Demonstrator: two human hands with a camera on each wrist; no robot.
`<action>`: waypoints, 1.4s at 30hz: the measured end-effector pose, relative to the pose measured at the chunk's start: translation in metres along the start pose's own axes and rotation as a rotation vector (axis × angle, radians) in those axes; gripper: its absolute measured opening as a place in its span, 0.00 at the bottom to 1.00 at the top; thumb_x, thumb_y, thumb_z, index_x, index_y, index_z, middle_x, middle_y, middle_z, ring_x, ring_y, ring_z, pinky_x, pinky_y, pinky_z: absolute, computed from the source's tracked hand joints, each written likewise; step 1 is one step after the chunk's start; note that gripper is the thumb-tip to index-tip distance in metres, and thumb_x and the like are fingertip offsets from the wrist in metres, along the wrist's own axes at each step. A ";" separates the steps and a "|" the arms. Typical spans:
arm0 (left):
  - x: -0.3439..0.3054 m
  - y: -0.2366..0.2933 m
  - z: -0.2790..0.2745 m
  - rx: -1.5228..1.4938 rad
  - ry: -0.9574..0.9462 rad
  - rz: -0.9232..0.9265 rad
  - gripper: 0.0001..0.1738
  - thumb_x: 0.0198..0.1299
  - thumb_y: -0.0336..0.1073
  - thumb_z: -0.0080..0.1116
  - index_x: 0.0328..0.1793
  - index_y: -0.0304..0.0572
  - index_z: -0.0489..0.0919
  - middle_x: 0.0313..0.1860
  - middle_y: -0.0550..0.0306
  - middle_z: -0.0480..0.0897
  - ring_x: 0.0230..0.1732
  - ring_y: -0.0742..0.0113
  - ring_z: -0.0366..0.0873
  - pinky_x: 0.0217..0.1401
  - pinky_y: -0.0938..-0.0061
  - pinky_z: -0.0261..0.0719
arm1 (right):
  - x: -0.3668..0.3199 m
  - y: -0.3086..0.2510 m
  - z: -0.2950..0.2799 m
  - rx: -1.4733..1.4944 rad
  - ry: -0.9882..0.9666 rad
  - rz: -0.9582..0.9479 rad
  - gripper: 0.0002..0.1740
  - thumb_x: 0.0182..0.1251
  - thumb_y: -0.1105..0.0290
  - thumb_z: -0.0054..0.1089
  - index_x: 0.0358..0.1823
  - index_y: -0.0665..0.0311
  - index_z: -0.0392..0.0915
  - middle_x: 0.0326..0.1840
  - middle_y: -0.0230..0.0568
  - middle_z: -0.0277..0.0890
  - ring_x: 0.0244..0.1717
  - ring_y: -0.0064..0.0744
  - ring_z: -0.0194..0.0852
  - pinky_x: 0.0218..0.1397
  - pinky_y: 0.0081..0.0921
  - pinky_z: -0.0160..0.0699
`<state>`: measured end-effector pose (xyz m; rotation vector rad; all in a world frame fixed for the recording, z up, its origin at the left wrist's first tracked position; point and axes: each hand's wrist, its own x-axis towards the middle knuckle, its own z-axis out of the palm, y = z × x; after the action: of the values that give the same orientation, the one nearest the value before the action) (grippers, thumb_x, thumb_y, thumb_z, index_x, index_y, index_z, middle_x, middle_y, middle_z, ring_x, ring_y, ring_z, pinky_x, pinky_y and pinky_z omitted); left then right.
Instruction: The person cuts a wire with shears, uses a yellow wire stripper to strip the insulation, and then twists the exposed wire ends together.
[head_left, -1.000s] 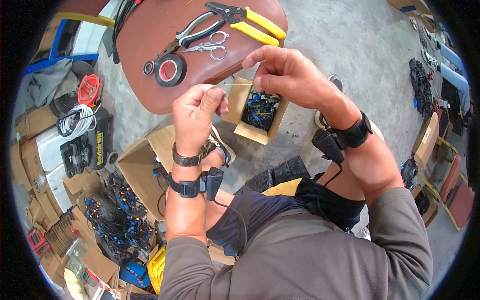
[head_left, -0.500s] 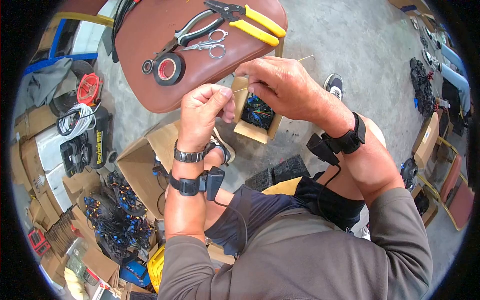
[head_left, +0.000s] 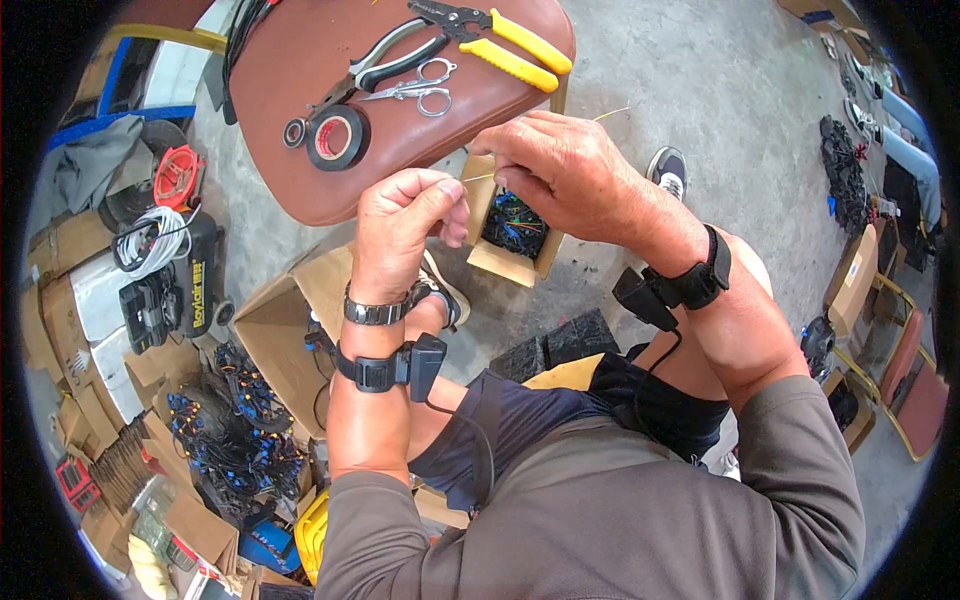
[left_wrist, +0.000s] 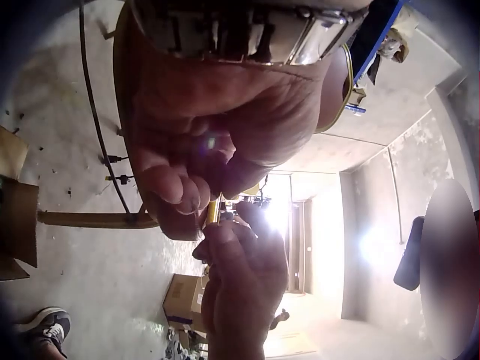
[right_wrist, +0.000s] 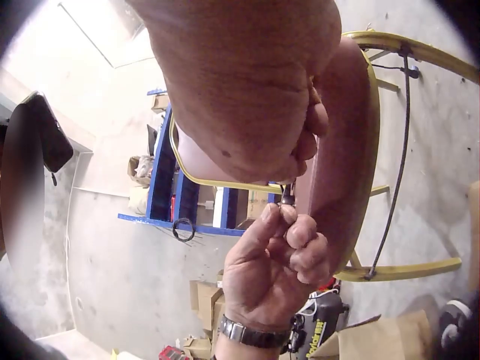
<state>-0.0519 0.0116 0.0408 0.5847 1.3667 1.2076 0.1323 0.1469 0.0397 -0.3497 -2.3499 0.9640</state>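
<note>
In the head view, a thin yellowish wire (head_left: pixel 481 178) spans the short gap between my hands. My left hand (head_left: pixel 398 222) pinches one part of it between thumb and forefinger. My right hand (head_left: pixel 565 172), palm down, holds it farther along, and a free tail sticks out beyond the knuckles. Both hands are in front of a brown padded chair seat (head_left: pixel 300 85). On the seat lie yellow-handled wire strippers (head_left: pixel 510 65), pliers (head_left: pixel 385 62), small scissors (head_left: pixel 418 90), a roll of black tape (head_left: pixel 338 138) and a small metal ring (head_left: pixel 295 132).
A small cardboard box (head_left: pixel 500 264) of connectors and wires stands on the floor below my hands. At the left are a larger open carton (head_left: pixel 290 300), a heap of black harnesses with blue connectors (head_left: pixel 235 440) and a black machine (head_left: pixel 200 270). Another person's legs (head_left: pixel 905 145) show at far right.
My right hand has come down and slightly left, nearer the left hand, and a wire tail now shows beyond it. Over the last half second both hands have stayed almost still.
</note>
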 end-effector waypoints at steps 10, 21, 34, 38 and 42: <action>0.002 -0.005 -0.002 -0.030 0.083 0.017 0.05 0.67 0.29 0.65 0.43 0.34 0.84 0.32 0.57 0.86 0.28 0.73 0.82 0.30 0.79 0.81 | 0.000 -0.001 0.002 0.002 -0.002 0.010 0.17 0.59 0.78 0.62 0.50 0.61 0.75 0.35 0.47 0.80 0.42 0.52 0.82 0.43 0.46 0.81; 0.001 -0.005 0.000 0.041 0.083 0.170 0.06 0.65 0.27 0.67 0.45 0.32 0.85 0.33 0.57 0.86 0.29 0.73 0.83 0.32 0.79 0.81 | -0.002 -0.001 -0.001 0.189 -0.047 0.242 0.19 0.63 0.81 0.63 0.56 0.61 0.77 0.31 0.39 0.82 0.34 0.37 0.85 0.41 0.31 0.83; -0.005 0.001 0.005 0.197 0.106 0.273 0.05 0.66 0.25 0.65 0.44 0.30 0.84 0.35 0.55 0.85 0.32 0.71 0.81 0.37 0.77 0.82 | 0.003 -0.002 -0.009 0.273 -0.154 0.327 0.22 0.64 0.80 0.62 0.60 0.61 0.77 0.31 0.37 0.83 0.34 0.29 0.83 0.41 0.29 0.81; -0.005 0.002 0.005 0.269 0.090 0.347 0.04 0.66 0.24 0.65 0.44 0.30 0.85 0.35 0.56 0.84 0.32 0.72 0.81 0.37 0.77 0.81 | 0.004 0.000 -0.012 0.396 -0.202 0.403 0.22 0.65 0.79 0.62 0.61 0.62 0.78 0.32 0.34 0.83 0.36 0.22 0.80 0.44 0.26 0.80; -0.006 0.002 0.006 0.300 0.077 0.389 0.03 0.65 0.23 0.65 0.44 0.30 0.84 0.35 0.57 0.84 0.33 0.72 0.81 0.37 0.78 0.82 | 0.006 0.000 -0.015 0.458 -0.244 0.480 0.22 0.65 0.79 0.63 0.62 0.64 0.78 0.34 0.33 0.83 0.38 0.17 0.77 0.45 0.23 0.79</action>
<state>-0.0459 0.0091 0.0457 1.0632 1.5589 1.3506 0.1368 0.1578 0.0510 -0.6546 -2.1982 1.8191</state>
